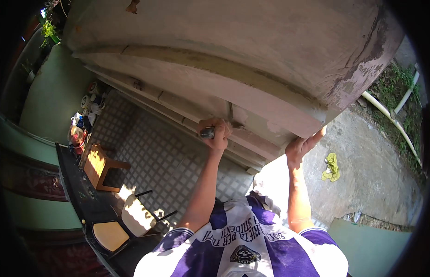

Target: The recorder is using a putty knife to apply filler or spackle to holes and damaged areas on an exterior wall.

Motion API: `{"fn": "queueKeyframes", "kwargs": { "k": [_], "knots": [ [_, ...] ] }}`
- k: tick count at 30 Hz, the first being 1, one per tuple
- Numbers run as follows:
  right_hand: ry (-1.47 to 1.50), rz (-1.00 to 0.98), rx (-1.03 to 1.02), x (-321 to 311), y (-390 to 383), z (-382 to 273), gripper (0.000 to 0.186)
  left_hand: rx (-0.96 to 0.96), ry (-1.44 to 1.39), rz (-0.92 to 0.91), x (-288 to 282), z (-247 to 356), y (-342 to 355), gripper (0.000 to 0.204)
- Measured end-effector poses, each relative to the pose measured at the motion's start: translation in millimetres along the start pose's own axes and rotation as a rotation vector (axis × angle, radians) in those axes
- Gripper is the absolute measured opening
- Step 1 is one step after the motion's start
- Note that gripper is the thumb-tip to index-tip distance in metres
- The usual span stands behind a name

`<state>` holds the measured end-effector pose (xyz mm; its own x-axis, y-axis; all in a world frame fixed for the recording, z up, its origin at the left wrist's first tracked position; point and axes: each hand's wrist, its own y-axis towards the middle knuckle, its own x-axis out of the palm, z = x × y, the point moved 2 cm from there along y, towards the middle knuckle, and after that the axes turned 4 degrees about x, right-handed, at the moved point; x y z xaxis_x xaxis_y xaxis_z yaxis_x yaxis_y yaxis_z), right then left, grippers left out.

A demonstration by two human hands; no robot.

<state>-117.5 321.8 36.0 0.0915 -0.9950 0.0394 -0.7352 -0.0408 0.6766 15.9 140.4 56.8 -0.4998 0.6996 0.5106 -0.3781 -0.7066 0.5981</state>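
Note:
My left hand [216,134] is closed around a dark-handled tool [207,132] with a narrow blade, possibly a scraper, held against the stepped underside of a pale, patchy concrete ledge [256,115] overhead. A vertical dark line runs across the ledge face just above that hand. My right hand [305,145] grips the lower outer edge of the ledge at the right, its fingers reaching up over the corner. Both forearms rise from below, past my purple and white striped shirt.
Below are a tiled floor [164,157], a wooden stool [100,166], chairs [135,210] and assorted containers [78,131] along the left wall. At the right, white pipes [382,105] cross a mossy bank, and a yellow-green cloth [331,166] lies on concrete ground [363,184].

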Motion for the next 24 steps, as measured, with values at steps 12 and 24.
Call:
{"fn": "queueKeyframes", "kwargs": {
  "k": [12,24],
  "knots": [
    [-0.025,-0.005,-0.001,1,4,-2,0.062,0.003,-0.128,-0.024,-6,-15,4,0.026],
    [-0.058,0.004,0.006,-3,-1,7,0.056,0.077,-0.034,-0.067,2,-11,1,0.022]
  ]
}}
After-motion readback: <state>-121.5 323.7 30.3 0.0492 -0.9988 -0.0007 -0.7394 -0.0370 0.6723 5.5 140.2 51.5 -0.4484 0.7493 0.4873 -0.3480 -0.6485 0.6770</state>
